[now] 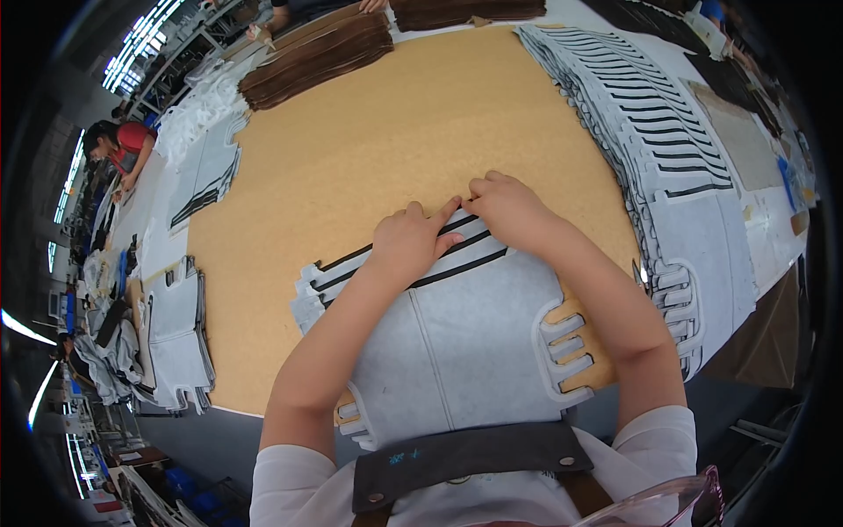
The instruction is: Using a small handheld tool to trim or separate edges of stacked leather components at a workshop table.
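A light grey, leather-like panel point(474, 342) lies on the tan board in front of me. It has black stripes along its far end, a seam line down its middle and slotted cut-outs at its sides. My left hand point(409, 241) rests on the striped end, thumb and index finger stretched apart. Close beside it, my right hand point(511, 211) has its fingers bent and pinched at the panel's far edge, the fingertips partly hidden. The two index fingertips nearly meet there.
The tan board point(386, 123) spreads around the panel. A long overlapping row of striped grey panels point(659, 132) lies on the right, with more grey panels point(176, 329) on the left. Brown sheets point(320, 61) are stacked at the far side. A person point(132, 145) works at the far left.
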`<state>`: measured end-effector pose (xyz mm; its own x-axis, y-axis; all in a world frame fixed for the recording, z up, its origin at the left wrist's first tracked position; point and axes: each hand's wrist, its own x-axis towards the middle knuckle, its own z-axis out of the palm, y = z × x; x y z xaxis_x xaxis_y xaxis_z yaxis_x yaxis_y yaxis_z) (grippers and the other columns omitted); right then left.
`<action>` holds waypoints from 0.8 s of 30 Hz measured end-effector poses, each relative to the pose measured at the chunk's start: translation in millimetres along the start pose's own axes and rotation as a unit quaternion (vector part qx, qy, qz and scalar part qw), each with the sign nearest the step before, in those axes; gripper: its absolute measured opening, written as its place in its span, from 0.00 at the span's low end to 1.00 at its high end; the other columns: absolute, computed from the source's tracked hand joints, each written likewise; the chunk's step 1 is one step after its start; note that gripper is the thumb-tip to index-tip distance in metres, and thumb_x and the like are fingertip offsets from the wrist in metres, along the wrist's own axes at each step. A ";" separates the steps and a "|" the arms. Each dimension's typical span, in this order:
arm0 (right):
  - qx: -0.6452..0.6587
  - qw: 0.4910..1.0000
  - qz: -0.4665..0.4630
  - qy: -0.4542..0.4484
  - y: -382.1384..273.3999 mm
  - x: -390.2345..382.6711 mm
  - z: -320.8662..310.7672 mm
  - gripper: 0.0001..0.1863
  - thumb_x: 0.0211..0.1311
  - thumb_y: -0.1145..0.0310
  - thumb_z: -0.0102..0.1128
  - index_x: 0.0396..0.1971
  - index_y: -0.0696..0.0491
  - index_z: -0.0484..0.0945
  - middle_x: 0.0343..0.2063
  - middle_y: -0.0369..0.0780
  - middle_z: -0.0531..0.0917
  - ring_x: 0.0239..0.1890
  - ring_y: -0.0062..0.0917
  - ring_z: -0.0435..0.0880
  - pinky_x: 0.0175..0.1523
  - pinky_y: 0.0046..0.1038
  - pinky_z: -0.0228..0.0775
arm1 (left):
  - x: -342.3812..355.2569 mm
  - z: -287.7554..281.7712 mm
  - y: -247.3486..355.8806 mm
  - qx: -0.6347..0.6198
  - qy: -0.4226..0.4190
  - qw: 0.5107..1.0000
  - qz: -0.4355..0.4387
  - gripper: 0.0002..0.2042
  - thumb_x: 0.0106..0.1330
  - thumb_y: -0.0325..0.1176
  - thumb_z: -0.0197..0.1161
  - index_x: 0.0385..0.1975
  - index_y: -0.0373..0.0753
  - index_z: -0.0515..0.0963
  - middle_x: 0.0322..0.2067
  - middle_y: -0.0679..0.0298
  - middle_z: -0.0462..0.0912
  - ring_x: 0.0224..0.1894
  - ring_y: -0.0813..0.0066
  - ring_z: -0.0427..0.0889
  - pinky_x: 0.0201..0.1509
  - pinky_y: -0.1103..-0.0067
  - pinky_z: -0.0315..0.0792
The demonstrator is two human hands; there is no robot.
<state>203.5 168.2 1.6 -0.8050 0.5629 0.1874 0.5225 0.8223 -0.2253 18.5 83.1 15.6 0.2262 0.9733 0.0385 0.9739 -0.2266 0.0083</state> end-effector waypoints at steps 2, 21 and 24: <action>0.073 0.997 -0.002 0.012 10.1 -4.6 3.8 0.11 0.50 0.79 0.57 0.34 0.55 0.84 0.34 0.39 0.79 0.42 0.34 0.76 0.46 0.31 0.70 | 2.4 0.8 5.0 0.027 -0.007 1.000 0.004 0.25 0.64 0.52 0.56 0.61 0.56 0.70 0.29 0.60 0.74 0.28 0.66 0.78 0.31 0.73 0.73; 0.187 0.978 0.083 0.049 25.2 -5.6 -9.0 0.15 0.49 0.80 0.56 0.37 0.55 0.84 0.31 0.44 0.78 0.39 0.37 0.78 0.44 0.32 0.71 | 2.4 13.3 8.4 0.016 0.055 0.998 0.025 0.21 0.67 0.49 0.54 0.59 0.52 0.72 0.31 0.58 0.72 0.29 0.64 0.77 0.30 0.71 0.74; 0.031 0.999 0.033 0.018 18.6 -6.9 -3.9 0.14 0.51 0.81 0.55 0.38 0.56 0.83 0.32 0.44 0.78 0.39 0.37 0.79 0.44 0.32 0.72 | -1.7 13.9 8.4 -0.016 0.075 0.997 0.013 0.20 0.66 0.45 0.57 0.57 0.49 0.74 0.32 0.58 0.72 0.32 0.63 0.77 0.35 0.71 0.74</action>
<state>219.9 179.9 -0.2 -0.7582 0.6194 0.2036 0.5547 0.7769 -0.2979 26.5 80.1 1.7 0.2437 0.9515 0.1880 0.9663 -0.2548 0.0374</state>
